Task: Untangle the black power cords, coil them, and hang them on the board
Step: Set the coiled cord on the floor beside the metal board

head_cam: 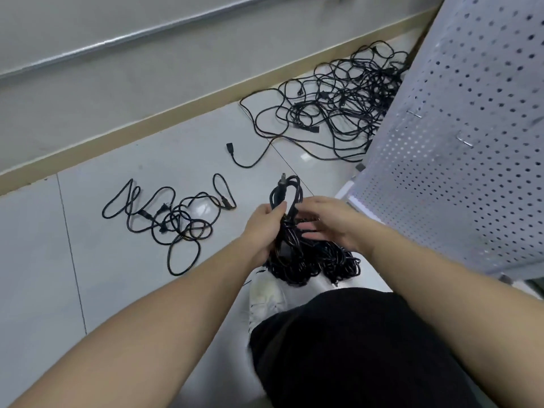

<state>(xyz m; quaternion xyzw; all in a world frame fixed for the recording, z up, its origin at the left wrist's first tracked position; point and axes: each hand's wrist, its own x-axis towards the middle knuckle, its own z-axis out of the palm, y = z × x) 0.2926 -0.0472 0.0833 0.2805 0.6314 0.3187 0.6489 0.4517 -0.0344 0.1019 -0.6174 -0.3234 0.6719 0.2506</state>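
My left hand (263,229) grips a thick coiled bundle of black power cords (297,254) held above the floor; a plug sticks up from its top loop. My right hand (326,220) lies against the bundle's right side, fingers fairly straight across the strands. A loose tangle of black cord (176,222) lies on the tiles to the left. A larger tangled heap of cords (338,104) lies farther off by the wall, with one plug end (230,149) trailing out. The white perforated board (471,136) stands at the right, with metal hooks (464,140) on it.
Grey floor tiles run to a beige skirting (147,122) and a grey wall with a metal pipe (117,39). My white shoe (266,298) and black trouser leg (353,348) are below the bundle. The board's base (348,195) sits close to my right hand.
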